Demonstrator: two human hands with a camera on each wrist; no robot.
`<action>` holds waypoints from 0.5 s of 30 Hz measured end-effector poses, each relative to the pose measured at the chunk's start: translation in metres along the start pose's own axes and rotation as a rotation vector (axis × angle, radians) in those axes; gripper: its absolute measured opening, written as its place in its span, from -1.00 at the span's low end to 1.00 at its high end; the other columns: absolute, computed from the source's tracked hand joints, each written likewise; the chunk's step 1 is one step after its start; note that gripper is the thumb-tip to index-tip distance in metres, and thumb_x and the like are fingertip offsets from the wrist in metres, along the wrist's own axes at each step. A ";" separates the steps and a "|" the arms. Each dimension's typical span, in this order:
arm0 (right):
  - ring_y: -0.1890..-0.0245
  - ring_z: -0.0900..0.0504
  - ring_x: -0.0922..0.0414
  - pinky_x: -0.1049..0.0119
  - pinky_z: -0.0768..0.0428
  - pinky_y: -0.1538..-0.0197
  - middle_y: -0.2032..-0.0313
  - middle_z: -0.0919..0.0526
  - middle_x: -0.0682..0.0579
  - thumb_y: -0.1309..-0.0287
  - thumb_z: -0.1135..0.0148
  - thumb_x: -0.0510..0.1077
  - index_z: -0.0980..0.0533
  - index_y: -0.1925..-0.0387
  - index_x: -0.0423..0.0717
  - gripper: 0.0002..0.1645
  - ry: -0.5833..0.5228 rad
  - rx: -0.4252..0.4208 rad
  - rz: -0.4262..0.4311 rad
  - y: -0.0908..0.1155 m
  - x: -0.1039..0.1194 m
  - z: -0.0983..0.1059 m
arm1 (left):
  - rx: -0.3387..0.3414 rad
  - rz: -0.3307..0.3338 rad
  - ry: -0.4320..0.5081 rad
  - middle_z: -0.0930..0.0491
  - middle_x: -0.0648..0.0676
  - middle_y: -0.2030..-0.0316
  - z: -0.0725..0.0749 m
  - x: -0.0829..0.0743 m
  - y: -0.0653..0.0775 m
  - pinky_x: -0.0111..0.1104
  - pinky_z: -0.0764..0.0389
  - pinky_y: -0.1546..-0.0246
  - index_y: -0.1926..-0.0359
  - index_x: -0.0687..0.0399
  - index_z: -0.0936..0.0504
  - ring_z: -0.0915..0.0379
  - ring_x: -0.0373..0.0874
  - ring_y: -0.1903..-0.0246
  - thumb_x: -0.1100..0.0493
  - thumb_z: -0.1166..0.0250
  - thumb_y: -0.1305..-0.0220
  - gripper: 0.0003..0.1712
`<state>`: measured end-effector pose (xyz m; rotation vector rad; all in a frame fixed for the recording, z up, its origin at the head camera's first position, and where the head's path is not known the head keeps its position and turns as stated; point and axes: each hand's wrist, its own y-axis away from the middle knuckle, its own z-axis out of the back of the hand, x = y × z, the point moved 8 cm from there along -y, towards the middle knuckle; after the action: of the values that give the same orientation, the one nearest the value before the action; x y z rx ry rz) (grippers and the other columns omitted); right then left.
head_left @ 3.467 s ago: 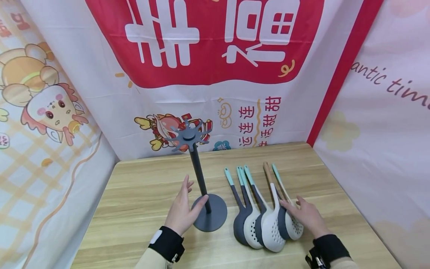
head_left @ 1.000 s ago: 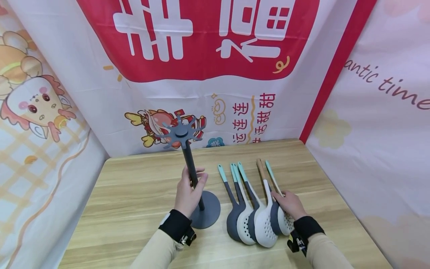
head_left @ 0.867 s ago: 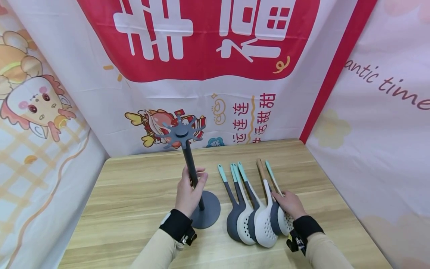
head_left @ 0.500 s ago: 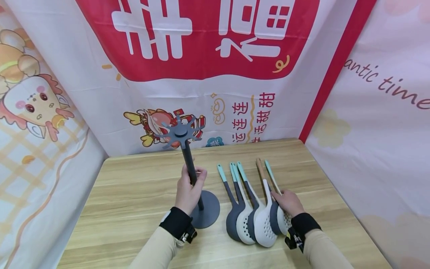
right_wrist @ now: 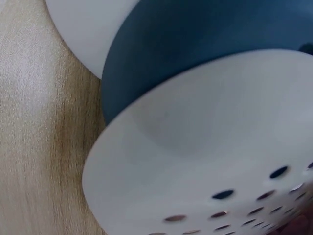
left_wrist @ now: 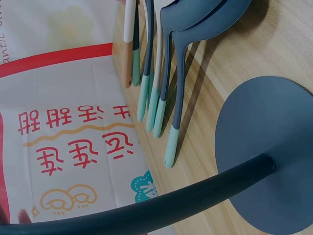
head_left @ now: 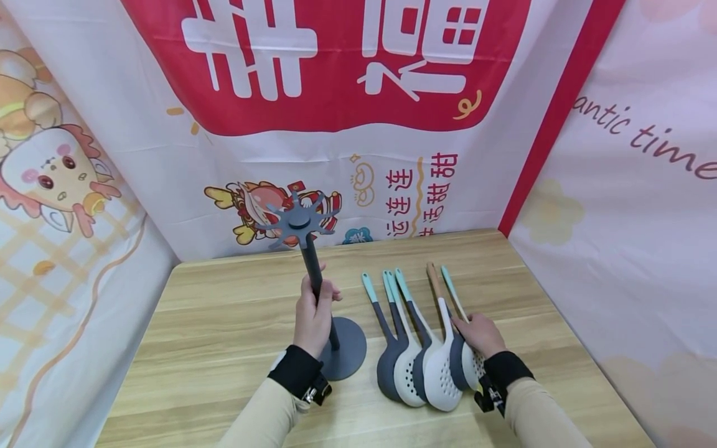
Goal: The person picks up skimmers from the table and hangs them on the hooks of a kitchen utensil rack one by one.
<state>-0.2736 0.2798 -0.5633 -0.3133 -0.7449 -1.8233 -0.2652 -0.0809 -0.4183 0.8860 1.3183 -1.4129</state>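
Note:
A dark grey utensil stand (head_left: 310,264) stands upright on the table, with a round base (head_left: 350,351) and a hooked ring (head_left: 299,219) on top. My left hand (head_left: 312,317) grips its pole, thumb across the near side. In the left wrist view the pole (left_wrist: 195,203) runs across the bottom, with only a bit of fingers visible. At the right, my right hand (head_left: 480,335) holds the neck of the rightmost white skimmer (head_left: 452,287), which has a mint handle. Its perforated bowl (right_wrist: 205,132) fills the right wrist view; the fingertips are mostly hidden.
Left of that skimmer lie several overlapping utensils: a dark ladle (head_left: 388,373), a white slotted spoon (head_left: 407,379), and a white skimmer with a wooden handle (head_left: 442,382). The wooden table (head_left: 224,323) ends at printed cloth walls (head_left: 336,149) behind and beside it.
Over the last seconds my left hand has come from beside the pole to close round it, its thumb lately folding across. My right hand has settled on the skimmer's neck. The utensils lie still.

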 end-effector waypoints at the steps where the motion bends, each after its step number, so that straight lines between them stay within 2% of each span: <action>1: 0.35 -0.55 -0.04 0.27 -0.49 0.38 0.33 -0.58 -0.21 -0.39 -0.03 0.11 -0.50 0.06 -0.43 -0.40 -0.004 0.001 0.000 0.000 0.000 0.000 | -0.001 -0.010 0.004 -0.53 0.24 0.25 0.000 0.000 0.000 -0.34 -0.54 0.07 -0.36 0.09 -0.27 -0.56 -0.06 0.23 0.06 0.09 -0.58 -0.56; 9: 0.38 -0.53 -0.03 0.31 -0.45 0.41 0.38 -0.55 -0.17 -0.40 -0.04 0.11 -0.51 0.09 -0.41 -0.42 -0.016 -0.004 -0.015 0.002 0.002 0.001 | -0.017 -0.048 0.025 -0.42 0.15 0.40 0.000 -0.003 0.001 -0.41 -0.42 0.28 -0.17 0.20 -0.35 -0.43 -0.11 0.40 0.11 0.16 -0.60 -0.67; 15: 0.42 -0.53 -0.02 0.32 -0.40 0.45 0.43 -0.55 -0.15 -0.39 -0.07 0.09 -0.53 0.18 -0.39 -0.47 -0.008 -0.039 0.003 0.002 0.002 0.002 | -0.018 -0.039 0.029 -0.40 0.20 0.43 0.000 -0.002 0.002 -0.39 -0.39 0.28 -0.06 0.29 -0.37 -0.40 -0.10 0.42 0.08 0.21 -0.60 -0.63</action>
<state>-0.2733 0.2793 -0.5599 -0.3476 -0.7151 -1.8361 -0.2631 -0.0802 -0.4168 0.8755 1.3749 -1.4207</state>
